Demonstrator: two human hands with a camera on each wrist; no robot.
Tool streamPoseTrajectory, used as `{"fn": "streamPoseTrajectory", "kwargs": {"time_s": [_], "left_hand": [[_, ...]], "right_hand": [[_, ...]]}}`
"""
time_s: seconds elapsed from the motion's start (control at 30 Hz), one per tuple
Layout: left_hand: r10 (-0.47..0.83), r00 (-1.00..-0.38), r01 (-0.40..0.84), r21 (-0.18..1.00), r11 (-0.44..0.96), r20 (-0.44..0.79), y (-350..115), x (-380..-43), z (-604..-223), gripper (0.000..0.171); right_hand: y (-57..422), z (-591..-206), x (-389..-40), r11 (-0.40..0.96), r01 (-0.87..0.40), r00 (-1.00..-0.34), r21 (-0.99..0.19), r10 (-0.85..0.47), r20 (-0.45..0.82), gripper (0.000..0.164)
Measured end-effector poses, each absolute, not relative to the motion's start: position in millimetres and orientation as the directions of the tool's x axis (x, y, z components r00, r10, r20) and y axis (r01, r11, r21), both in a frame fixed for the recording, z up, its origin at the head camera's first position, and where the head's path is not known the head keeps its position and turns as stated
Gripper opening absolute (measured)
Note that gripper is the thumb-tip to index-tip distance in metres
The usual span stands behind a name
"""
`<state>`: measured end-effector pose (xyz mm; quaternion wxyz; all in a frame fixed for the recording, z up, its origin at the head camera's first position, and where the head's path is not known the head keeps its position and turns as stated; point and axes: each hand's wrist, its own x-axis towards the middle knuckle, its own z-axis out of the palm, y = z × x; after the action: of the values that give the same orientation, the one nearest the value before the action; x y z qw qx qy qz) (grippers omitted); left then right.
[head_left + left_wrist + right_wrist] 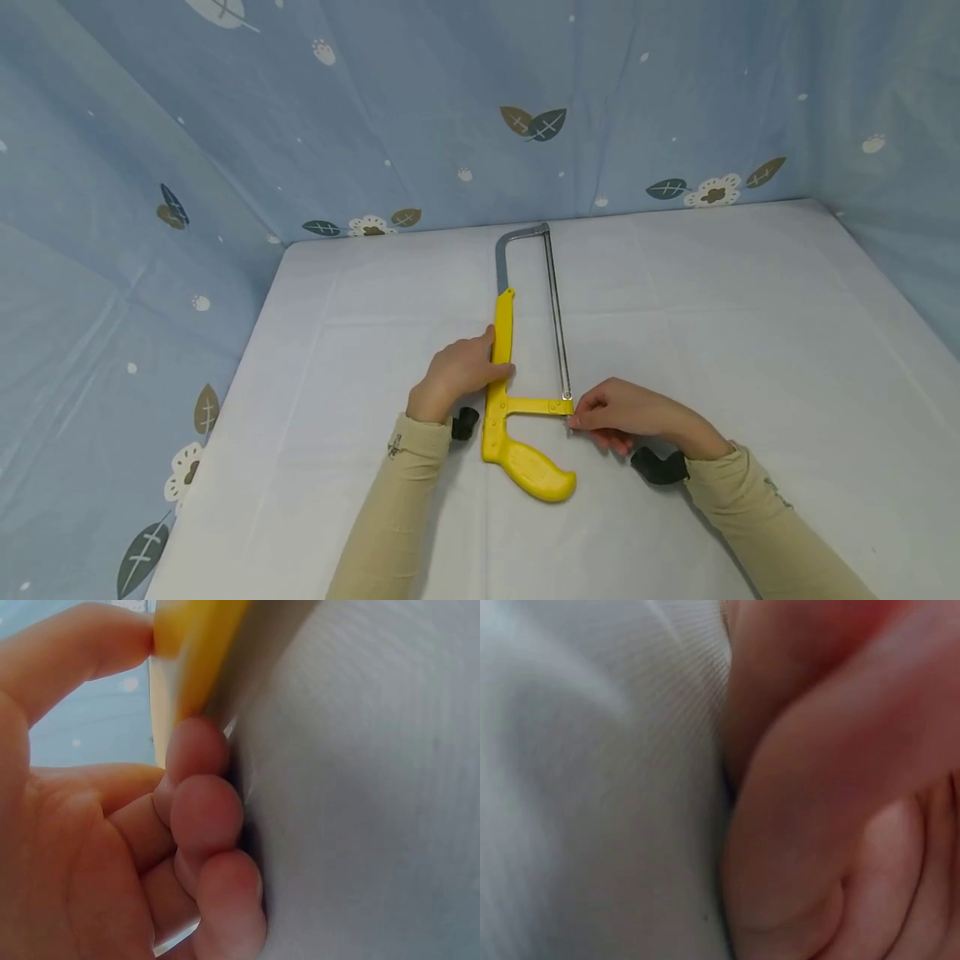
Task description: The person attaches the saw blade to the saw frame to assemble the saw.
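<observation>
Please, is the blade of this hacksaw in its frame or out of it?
In: the blade spans from the far end of the grey frame to the yellow crosspiece near the right hand. How tight, I cannot tell.

saw [503, 329]: yel/gry | cloth [675, 325]: wht | curtain [427, 100]: blu, leaf ptn

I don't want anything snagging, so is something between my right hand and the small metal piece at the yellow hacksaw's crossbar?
Nothing visible is. In the head view, the right hand pinches the small metal piece by the crossbar of the yellow hacksaw; the left hand is clear of that spot.
</observation>
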<state>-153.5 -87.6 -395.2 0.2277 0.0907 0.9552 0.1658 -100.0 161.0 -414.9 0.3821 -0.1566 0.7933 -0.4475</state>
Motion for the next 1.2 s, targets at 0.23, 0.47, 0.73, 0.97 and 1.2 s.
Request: {"fn": "streamPoseTrajectory", "kwargs": {"time_s": [0.23,0.47,0.73,0.97,1.2], "left_hand": [[0.25,-0.885,0.108,0.349,0.931,-0.393,-87.6,-153.8,-396.9,0.077],[0.249,-0.887,0.105,0.356,0.929,-0.388,-88.3,-153.4,-396.9,0.077],[0.255,-0.888,0.113,0.358,0.927,-0.382,-88.5,-153.8,-397.8,0.077],[0.259,-0.89,0.119,0.357,0.927,-0.376,-88.7,-154.4,-399.2,0.076],[0.256,-0.893,0.114,0.365,0.924,-0.37,-89.1,-151.8,-400.3,0.077]], "right_hand": [[160.6,-413.8,-98.7,0.539,0.063,-0.651,-0.84,-0.616,-0.444,0.032],[161.0,-414.6,-100.6,0.532,0.094,-0.652,-0.842,-0.606,-0.456,0.024],[161.0,-416.8,-100.8,0.525,0.118,-0.669,-0.843,-0.585,-0.459,0.023],[161.9,-417.8,-100.7,0.525,0.113,-0.665,-0.844,-0.591,-0.457,0.021],[161.2,-418.5,-99.2,0.53,0.107,-0.664,-0.841,-0.592,-0.457,0.026]]}}
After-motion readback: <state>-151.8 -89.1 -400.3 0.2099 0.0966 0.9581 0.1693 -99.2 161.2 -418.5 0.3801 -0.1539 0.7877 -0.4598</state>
